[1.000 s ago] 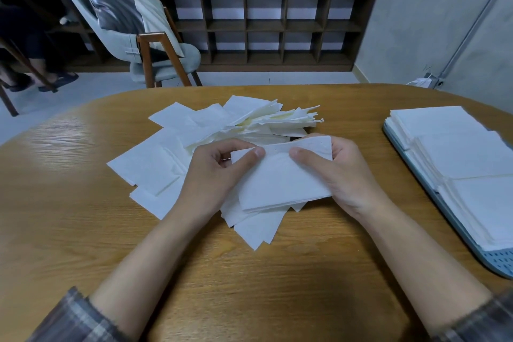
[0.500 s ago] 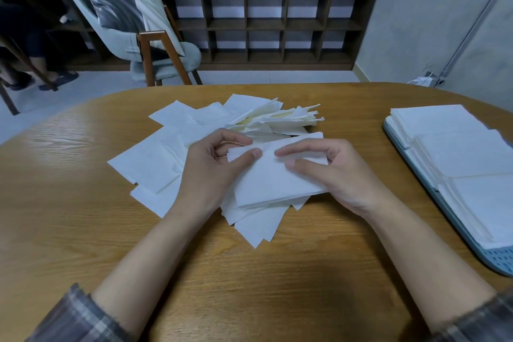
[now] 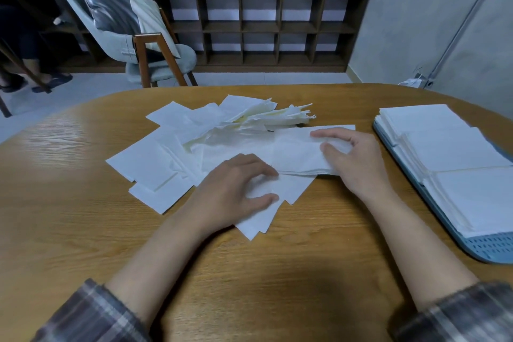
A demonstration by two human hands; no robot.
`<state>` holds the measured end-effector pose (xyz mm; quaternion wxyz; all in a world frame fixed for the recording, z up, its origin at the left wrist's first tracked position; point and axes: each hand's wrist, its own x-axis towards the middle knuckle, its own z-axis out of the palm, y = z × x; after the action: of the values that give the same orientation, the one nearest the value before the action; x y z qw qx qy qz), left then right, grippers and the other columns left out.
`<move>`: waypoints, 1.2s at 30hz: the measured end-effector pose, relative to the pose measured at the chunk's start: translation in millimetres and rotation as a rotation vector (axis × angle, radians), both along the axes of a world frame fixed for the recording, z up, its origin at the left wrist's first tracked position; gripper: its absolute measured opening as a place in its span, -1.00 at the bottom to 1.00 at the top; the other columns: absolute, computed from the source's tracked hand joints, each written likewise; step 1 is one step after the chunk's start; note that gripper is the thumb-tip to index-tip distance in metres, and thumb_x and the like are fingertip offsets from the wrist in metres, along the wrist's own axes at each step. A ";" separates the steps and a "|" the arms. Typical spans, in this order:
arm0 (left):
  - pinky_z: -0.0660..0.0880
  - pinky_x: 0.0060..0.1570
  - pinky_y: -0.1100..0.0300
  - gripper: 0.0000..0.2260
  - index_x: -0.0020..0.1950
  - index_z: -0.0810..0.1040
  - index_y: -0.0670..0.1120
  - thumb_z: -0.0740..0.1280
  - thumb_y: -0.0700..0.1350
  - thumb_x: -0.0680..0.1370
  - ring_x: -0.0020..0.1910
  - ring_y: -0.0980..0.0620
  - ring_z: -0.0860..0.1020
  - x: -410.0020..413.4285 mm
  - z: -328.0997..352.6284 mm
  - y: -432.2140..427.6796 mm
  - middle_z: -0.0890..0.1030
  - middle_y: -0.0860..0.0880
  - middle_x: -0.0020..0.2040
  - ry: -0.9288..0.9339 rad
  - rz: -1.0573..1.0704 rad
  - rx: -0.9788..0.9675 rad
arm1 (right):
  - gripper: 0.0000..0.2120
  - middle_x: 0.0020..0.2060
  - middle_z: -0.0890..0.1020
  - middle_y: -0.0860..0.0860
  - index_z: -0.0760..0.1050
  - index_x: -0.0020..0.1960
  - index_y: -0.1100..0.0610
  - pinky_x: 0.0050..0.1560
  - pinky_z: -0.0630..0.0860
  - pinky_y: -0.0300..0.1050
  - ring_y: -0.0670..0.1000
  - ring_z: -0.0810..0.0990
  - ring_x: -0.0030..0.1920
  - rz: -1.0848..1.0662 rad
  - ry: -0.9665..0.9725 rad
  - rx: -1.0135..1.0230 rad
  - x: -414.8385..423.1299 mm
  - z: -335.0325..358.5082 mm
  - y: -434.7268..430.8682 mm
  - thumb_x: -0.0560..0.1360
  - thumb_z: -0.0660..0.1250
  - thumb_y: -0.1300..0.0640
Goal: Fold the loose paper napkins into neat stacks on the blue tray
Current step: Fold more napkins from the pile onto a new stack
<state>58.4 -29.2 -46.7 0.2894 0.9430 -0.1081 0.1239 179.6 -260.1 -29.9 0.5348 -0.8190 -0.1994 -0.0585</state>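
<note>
Wooden tabletop (image 3: pixel 83 230) fills the lower frame, with a dark shelf unit (image 3: pixel 263 28) and a grey chair (image 3: pixel 125 41) behind it.

The folded napkin (image 3: pixel 297 153) lies just right of centre on the edge of the loose pile (image 3: pixel 172 158). Its long axis runs left to right across the frame. My right hand (image 3: pixel 358 164) grasps its right end, fingers on top and thumb against the near side. My left hand (image 3: pixel 233 194) rests loosely curved on the loose sheets at centre. Its thumb and forefinger are apart and I see nothing gripped between them.

The blue tray (image 3: pixel 494 247) sits at the right edge of the frame. It runs from the middle right down to the lower right, and the finished stacks (image 3: pixel 444 147) lie in a row along it. The tray is off to the right of both hands, and the right hand is plainly the nearer one, close to the tray's inner rim. The left hand is well apart from it, with the napkin between.

As I judge it, the carry belongs to the right hand, a short sideways trip toward the right of the frame. The napkin's long axis points at the tray rather than along it, so it may need a turn to match the stacks. I can't tell from here which stack is lowest.
</note>
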 end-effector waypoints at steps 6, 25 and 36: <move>0.52 -0.01 -0.01 -0.85 0.14 0.74 0.04 0.48 -0.04 0.58 0.05 -0.01 0.61 7.5 -1.7 -20.2 0.67 0.09 0.10 -0.178 -0.037 0.205 | -0.61 0.18 0.66 -0.34 0.73 0.19 -0.09 0.15 0.29 -0.63 -0.49 0.49 0.21 0.013 0.061 0.012 -11.8 -1.2 -27.7 0.59 0.33 0.34; 0.46 -0.11 0.39 -0.95 0.06 0.72 -0.05 0.45 -0.15 0.64 -0.10 0.10 0.68 7.8 14.5 -45.1 0.73 0.14 -0.09 -0.168 0.128 -0.493 | -0.89 -0.01 0.71 -0.38 0.71 0.00 -0.13 0.14 0.42 -0.46 -0.33 0.63 0.11 0.221 0.053 -0.021 -39.5 7.5 -21.9 0.50 0.58 -0.05; 0.36 -0.24 0.35 -0.88 -0.14 0.66 0.13 0.52 -0.01 0.58 -0.27 0.22 0.55 0.5 18.6 -32.5 0.62 0.22 -0.27 0.097 0.094 -0.411 | -0.93 -0.10 0.76 0.02 0.77 -0.10 0.06 -0.04 0.61 -0.09 0.02 0.71 -0.06 0.231 0.227 0.419 -30.7 15.7 -26.8 0.47 0.50 0.11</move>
<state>59.0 -61.7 -28.0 0.4744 0.8730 -0.0221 0.1112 148.9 -286.9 -14.2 0.7147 -0.6636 -0.2139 0.0553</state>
